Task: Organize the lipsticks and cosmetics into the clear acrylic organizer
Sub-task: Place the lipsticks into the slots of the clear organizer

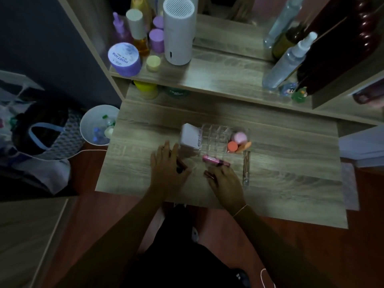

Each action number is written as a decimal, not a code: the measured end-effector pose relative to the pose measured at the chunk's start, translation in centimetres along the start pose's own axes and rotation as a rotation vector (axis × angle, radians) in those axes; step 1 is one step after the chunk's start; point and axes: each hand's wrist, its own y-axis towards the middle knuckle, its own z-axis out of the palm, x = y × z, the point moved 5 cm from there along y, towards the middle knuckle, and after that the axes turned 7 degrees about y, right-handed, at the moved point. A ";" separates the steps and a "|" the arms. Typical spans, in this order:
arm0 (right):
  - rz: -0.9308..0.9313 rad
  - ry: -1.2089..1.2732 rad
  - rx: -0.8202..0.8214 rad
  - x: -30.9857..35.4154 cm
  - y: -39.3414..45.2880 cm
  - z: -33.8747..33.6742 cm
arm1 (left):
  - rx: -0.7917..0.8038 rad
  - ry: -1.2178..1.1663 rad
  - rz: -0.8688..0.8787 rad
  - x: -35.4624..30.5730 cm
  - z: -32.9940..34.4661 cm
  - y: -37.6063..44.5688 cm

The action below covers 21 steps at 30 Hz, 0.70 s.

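Observation:
The clear acrylic organizer (216,135) stands in the middle of the wooden vanity top (280,163). A white compact (190,135) leans in its left part. A pink sponge (240,137), an orange-capped item (232,146) and an orange sponge (244,146) sit at its right side. A pink lipstick tube (215,160) lies just in front of it. My left hand (167,167) rests on the table over a dark reddish lipstick (180,162). My right hand (225,180) grips a small dark red lipstick (208,174). A slim clear tube (246,168) lies to the right.
The raised shelf holds a white cylinder (179,31), purple jars (124,59), bottles and spray bottles (286,61). A white bin (97,125) and bags (41,138) stand on the floor to the left. A white cable (267,277) runs near my lap.

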 end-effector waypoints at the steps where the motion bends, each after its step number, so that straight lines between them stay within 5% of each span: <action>1: 0.008 0.011 0.004 0.0 0.2 0.0 | 0.004 0.000 0.003 -0.1 0.0 0.1; 21: -0.065 0.298 0.055 3.4 3.4 -1.4 | -0.269 -0.184 -0.048 2.3 -4.7 2.5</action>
